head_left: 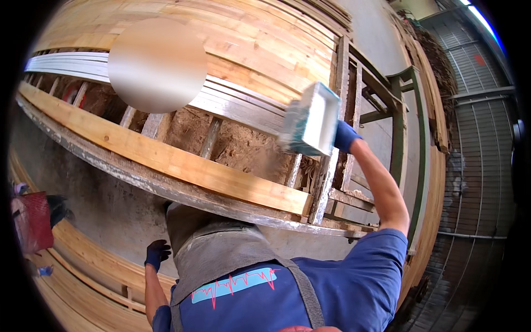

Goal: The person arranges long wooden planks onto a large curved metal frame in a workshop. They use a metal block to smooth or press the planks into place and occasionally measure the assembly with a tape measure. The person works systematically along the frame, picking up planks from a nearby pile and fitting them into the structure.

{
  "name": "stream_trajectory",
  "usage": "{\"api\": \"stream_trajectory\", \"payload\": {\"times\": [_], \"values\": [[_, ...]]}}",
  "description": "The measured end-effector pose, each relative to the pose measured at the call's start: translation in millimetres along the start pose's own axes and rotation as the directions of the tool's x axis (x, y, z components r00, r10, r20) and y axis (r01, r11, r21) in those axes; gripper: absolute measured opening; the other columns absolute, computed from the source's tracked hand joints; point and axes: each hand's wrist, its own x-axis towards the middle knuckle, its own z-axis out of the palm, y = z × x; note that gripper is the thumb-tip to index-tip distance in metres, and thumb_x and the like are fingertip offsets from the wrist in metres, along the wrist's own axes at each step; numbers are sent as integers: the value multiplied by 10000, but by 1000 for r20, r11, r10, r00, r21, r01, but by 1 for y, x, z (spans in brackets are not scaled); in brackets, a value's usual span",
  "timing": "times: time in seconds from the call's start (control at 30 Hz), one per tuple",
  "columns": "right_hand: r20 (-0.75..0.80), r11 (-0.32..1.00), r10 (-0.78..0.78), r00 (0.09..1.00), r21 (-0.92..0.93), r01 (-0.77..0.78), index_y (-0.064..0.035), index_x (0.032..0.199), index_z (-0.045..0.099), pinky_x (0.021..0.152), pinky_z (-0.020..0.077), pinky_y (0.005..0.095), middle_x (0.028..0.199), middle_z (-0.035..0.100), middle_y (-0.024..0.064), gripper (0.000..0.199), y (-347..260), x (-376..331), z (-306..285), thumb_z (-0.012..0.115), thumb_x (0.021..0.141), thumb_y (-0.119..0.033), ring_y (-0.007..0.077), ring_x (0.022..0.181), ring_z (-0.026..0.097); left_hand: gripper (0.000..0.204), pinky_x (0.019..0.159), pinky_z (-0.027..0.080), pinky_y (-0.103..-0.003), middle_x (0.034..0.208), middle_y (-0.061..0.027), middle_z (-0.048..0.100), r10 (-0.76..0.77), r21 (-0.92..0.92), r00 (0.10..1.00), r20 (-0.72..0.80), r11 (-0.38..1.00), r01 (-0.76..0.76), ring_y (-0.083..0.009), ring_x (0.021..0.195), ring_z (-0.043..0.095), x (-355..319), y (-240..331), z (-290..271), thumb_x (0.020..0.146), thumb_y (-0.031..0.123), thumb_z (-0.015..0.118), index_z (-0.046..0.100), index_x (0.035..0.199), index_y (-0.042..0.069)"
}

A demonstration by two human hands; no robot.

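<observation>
My right hand, in a blue glove, is closed on the side of a white and teal box-shaped container. Motion blurs the container, which is tilted so that its pale inside shows. Below it lies the slatted bed of a frame, with brown sawdust-like debris between the crossbars. White-grey strips run along the far side of this gap. Low at the left, beside my grey apron, hangs my left hand in a dark glove. Its fingers are loosely apart, and nothing shows in them.
Beyond the strips spreads a panel of joined wood pieces. A long board lies along the frame's near edge. At the right stands a green metal frame. Timber and a red bag-like thing are at the left.
</observation>
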Motion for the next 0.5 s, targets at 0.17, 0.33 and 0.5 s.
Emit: {"api": "stream_trajectory", "payload": {"times": [0.17,0.33,0.5], "values": [[-96,990,57,994,-126,-69,-50,955,690,775,531,400,938,700,203,169,83,-55,13,655,842,-171,338,853,675,278,572,495,-322,978,-89,701,-34,-20,999,-42,999,33,-198,738,668,-3,-13,42,957,250,537,593,1205,137],[-168,985,104,980,-118,-125,-59,777,703,658,512,466,767,650,224,223,89,-80,-3,668,790,-279,422,755,635,277,560,471,-346,934,-78,682,-78,-202,991,-112,978,54,-218,679,627,5,-21,42,954,347,525,601,1150,166],[-199,983,25,980,-171,-60,-87,825,727,658,519,467,793,681,200,216,102,-75,-3,669,801,-294,394,751,657,274,609,489,-364,894,-89,690,-74,-232,984,-162,972,35,-233,662,635,-17,-25,47,936,358,540,616,1115,166]]}}
